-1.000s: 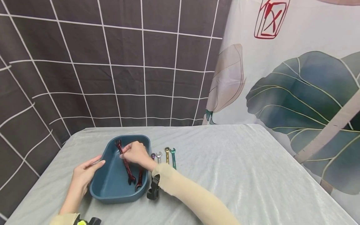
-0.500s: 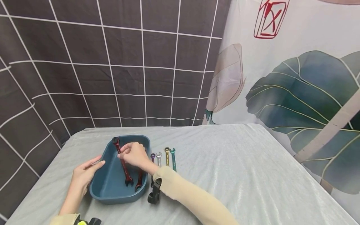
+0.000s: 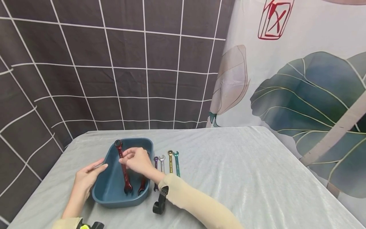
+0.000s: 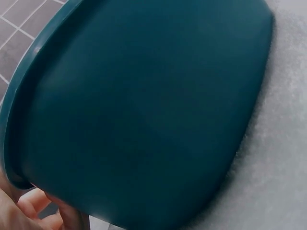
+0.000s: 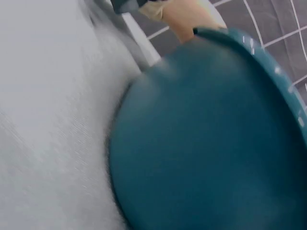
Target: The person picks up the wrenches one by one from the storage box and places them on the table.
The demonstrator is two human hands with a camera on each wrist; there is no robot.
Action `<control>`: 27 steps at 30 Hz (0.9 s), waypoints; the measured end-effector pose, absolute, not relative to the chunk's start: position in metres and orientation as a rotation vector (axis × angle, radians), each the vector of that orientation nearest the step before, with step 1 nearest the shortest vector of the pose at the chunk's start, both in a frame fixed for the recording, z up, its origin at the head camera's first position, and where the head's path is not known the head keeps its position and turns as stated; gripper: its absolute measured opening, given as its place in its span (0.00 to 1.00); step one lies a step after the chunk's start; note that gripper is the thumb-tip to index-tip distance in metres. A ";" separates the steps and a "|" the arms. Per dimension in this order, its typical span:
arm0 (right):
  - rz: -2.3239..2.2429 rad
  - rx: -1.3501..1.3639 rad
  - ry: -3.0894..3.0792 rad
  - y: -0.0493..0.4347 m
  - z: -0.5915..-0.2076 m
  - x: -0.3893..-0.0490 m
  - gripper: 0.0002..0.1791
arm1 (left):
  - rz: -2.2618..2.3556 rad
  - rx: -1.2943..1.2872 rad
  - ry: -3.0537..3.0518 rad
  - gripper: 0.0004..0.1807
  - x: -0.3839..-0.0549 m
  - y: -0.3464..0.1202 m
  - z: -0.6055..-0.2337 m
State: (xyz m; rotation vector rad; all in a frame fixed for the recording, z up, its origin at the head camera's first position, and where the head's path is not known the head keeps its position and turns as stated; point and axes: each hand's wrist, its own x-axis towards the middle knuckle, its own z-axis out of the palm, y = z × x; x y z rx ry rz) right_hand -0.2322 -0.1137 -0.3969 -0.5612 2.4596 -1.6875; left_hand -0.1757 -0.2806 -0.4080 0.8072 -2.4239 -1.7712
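In the head view, my right hand [image 3: 138,161] pinches a dark red combination wrench [image 3: 125,179] between thumb and fingers, inside the blue plastic tub [image 3: 114,204]. Its ring end points to the far rim and its open end to the near side. Another dark red wrench [image 3: 142,184] lies along the tub's right wall, partly hidden by the right hand. My left hand [image 3: 85,179] grips the left rim, thumb on top. Curled fingers [image 4: 33,206] show under the rim in the left wrist view. The right wrist view shows mostly the tub's outer side [image 5: 201,139].
Right of the tub, a purple wrench [image 3: 156,163], a silver wrench [image 3: 162,160], a gold wrench [image 3: 170,160] and a teal wrench [image 3: 177,163] lie side by side on a grey cloth-covered table [image 3: 228,165]. The right forearm covers some of their lower ends.
The held wrench has swung slightly: its open end moved left and nearer, its ring end a little left. My right hand shifted slightly with it. The left hand keeps its hold on the rim.
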 end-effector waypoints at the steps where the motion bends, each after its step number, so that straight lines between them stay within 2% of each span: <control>1: -1.697 -0.561 2.446 -0.113 -0.396 -0.231 0.05 | -1.766 0.813 -2.428 0.37 -0.176 -0.281 -0.408; 27: -1.931 -0.335 2.052 -0.089 -0.379 -0.223 0.08 | -1.758 0.777 -2.427 0.40 -0.175 -0.282 -0.412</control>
